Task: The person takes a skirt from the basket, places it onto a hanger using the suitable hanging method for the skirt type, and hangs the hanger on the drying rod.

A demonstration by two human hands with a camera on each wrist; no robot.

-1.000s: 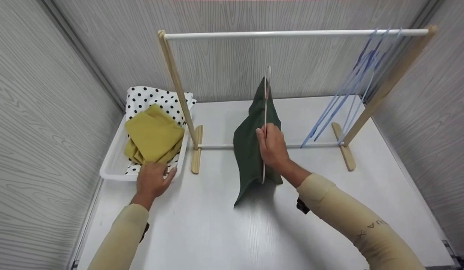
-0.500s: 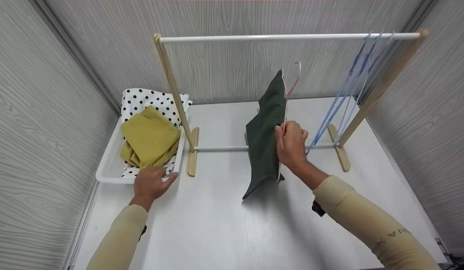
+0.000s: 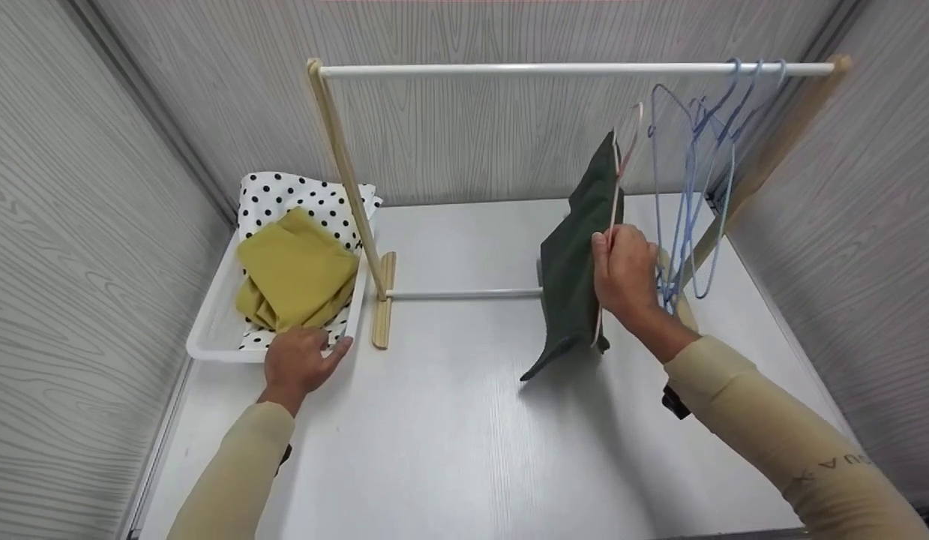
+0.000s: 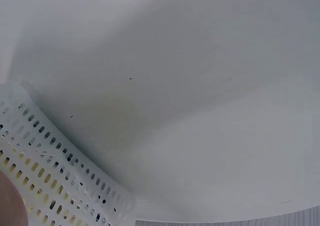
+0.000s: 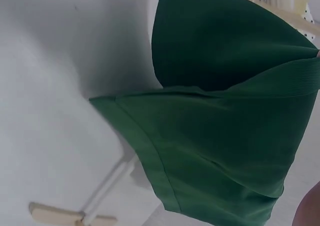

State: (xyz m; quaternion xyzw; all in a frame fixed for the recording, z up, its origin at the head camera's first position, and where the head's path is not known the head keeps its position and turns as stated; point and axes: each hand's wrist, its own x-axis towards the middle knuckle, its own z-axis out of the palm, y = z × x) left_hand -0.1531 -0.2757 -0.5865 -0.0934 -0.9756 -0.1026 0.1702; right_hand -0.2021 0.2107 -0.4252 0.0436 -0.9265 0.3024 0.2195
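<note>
My right hand (image 3: 625, 271) grips a thin pink hanger (image 3: 619, 171) with dark green cloth (image 3: 573, 262) draped on it. Held edge-on, the hanger has its hook a little below the rack's top rod. In the right wrist view the green cloth (image 5: 215, 136) shows a stitched hem and hangs in two layers. At the left, my left hand (image 3: 295, 364) lies over the front rim of a white basket (image 3: 224, 354), fingers bent down inside it and thumb spread along the rim. Mustard-yellow cloth (image 3: 299, 266) lies folded in the basket, right by those fingers.
A rack with a white top rod (image 3: 509, 69) and wooden posts (image 3: 344, 169) spans the back. Several blue hangers (image 3: 693, 202) hang at its right end, close beside my right hand. White polka-dot cloth (image 3: 284, 193) lines the basket. Wood-grain walls (image 3: 479, 135) enclose the white table (image 3: 434, 450).
My right hand has carried the hanger with the green cloth to the right, near the blue hangers. Those hangers have swung round, their frames now showing wider. My left hand stays at the basket.
</note>
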